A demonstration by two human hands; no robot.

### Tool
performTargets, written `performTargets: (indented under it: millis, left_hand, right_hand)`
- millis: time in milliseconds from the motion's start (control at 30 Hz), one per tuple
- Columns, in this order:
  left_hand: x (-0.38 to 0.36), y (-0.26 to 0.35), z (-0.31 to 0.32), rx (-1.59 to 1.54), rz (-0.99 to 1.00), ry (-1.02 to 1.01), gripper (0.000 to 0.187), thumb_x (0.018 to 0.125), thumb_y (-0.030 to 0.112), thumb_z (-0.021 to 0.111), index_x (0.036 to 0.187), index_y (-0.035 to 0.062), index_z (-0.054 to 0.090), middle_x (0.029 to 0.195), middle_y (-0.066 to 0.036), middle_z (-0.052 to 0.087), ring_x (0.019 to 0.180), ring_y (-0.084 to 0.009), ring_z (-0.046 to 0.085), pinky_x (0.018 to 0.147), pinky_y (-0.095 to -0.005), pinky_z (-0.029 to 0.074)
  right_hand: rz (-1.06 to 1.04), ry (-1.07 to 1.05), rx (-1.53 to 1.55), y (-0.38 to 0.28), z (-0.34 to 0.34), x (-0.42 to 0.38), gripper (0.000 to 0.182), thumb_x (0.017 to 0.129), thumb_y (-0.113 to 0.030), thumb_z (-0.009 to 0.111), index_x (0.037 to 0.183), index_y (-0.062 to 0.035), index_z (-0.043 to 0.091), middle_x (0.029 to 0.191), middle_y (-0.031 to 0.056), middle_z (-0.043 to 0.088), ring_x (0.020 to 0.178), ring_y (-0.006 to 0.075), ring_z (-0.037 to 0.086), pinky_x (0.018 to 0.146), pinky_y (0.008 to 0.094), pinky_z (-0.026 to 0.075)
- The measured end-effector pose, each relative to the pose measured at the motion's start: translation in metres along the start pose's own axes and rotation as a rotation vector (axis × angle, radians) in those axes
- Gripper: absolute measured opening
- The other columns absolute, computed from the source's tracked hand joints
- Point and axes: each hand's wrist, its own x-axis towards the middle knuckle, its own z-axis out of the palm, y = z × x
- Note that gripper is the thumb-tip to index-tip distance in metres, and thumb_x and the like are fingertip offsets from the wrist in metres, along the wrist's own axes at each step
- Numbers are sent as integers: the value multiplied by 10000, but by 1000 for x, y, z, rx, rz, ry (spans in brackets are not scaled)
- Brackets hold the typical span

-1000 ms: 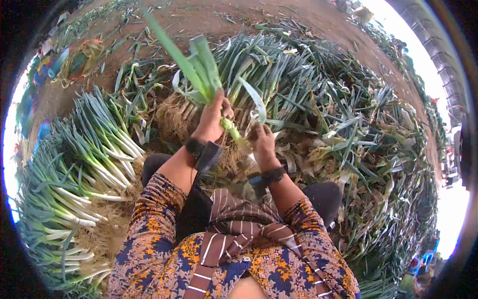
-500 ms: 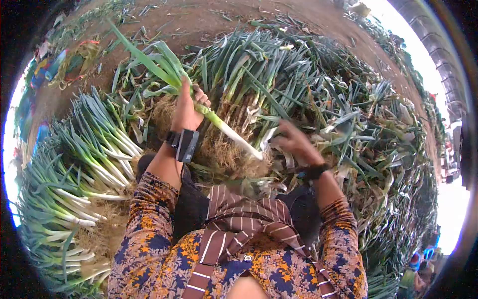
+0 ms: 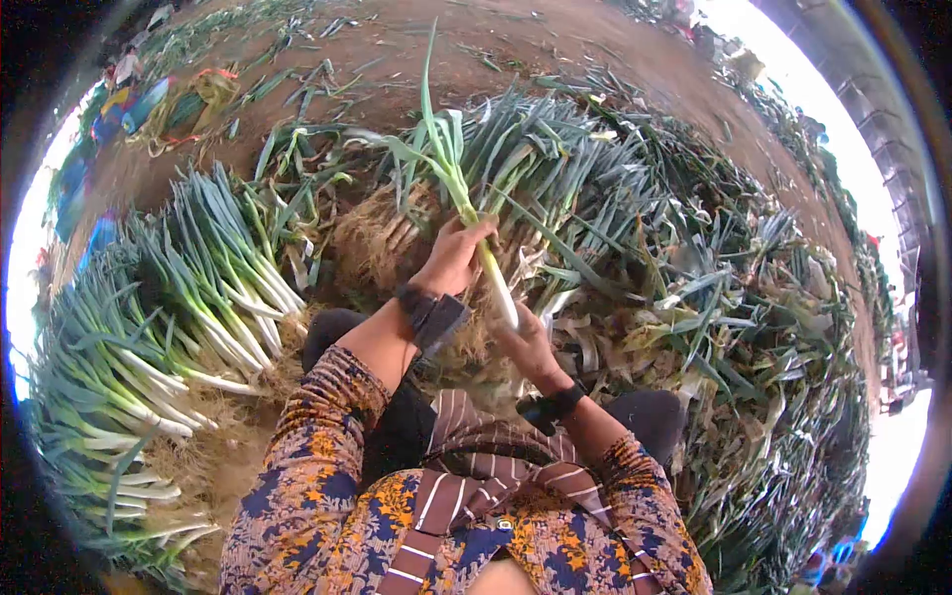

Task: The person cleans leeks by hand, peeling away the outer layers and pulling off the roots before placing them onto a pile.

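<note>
A single leek [image 3: 493,281] slants across the middle, its green leaves toward the top and its white end low. My left hand [image 3: 458,253] is wrapped round its stalk just below the leaves. At the white root end, my right hand [image 3: 528,342] has its fingers closed on the leek. Behind both hands lies a pile of untrimmed leeks [image 3: 516,149] with brown roots [image 3: 382,233]. On the left, cleaner leeks [image 3: 213,297] lie in rows with white ends pointing inward.
Loose leaves and peelings [image 3: 714,307] are heaped over the right side. Brown soil [image 3: 397,69] stretches beyond the piles, with coloured bags [image 3: 129,109] at the far upper left. My knees are below the hands.
My left hand and the leek have moved right, and the leek is more upright. My right hand has come down and left from the leaves onto the leek's white end. The view has shifted slightly.
</note>
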Motion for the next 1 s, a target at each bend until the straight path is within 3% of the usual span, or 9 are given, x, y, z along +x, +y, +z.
performTargets:
  millis: [100,167,233,333,367,600,733,833,1000]
  left_hand:
    - [34,-3,-24,-212,5,128,339,835,414,602,841,80,547,745,-56,587,608,-179,564,608,-354,510]
    - [29,6,-21,-412,10,172,405,849,482,553,871,77,547,711,-52,591,644,-194,605,606,-340,525]
    - [25,-3,-17,-145,-59,27,414,849,489,549,887,77,554,738,-52,605,692,-190,618,622,-322,525]
    - [21,-20,-22,315,-87,-31,419,878,474,506,952,66,568,788,-61,632,631,-173,610,591,-281,513]
    - [21,-14,-24,161,-60,-9,426,874,482,508,953,67,566,768,-57,622,640,-169,607,587,-291,512]
    - [17,0,-24,-193,-57,36,300,789,330,686,900,109,518,642,-4,494,567,-148,508,544,-305,457]
    - [23,10,-36,-374,-68,31,250,796,248,690,769,155,459,574,56,403,470,-72,373,473,-237,339]
    - [32,32,-53,-411,0,-173,118,844,206,625,890,182,520,556,79,386,425,-46,310,460,-210,302]
    - [14,31,-43,-365,21,-275,145,843,257,635,901,169,537,541,66,364,454,-56,322,491,-224,309]
  right_hand:
    - [36,-72,92,9,6,-3,341,831,-12,567,1162,-6,489,1026,43,605,860,107,579,783,253,468]
    - [-26,-40,131,8,11,-1,206,845,-90,570,1041,-40,530,853,-29,546,702,45,485,617,200,402]
    - [-79,-33,118,1,12,-2,176,836,-123,590,991,-52,549,758,-51,531,629,43,467,533,205,388]
    - [-265,101,-439,-1,0,-2,198,831,-144,602,998,-52,547,725,-10,542,634,80,490,542,272,420]
    - [-127,158,-623,-20,4,-10,264,798,-172,638,1014,-72,524,801,150,597,745,250,610,641,349,467]
    - [-509,232,-1020,-10,-7,-11,287,795,-243,636,1007,-90,516,848,129,599,809,341,587,647,396,464]
    - [-186,-95,-733,-19,-4,-17,288,806,-179,629,1052,-70,527,898,107,612,846,251,596,690,328,470]
    - [-15,-351,-421,-26,-19,-18,330,839,-175,616,1122,-24,539,910,41,605,848,108,542,749,257,450]
    - [-45,-265,-237,-28,-14,6,333,900,-213,548,1160,-6,529,1028,62,608,915,117,545,817,266,438]
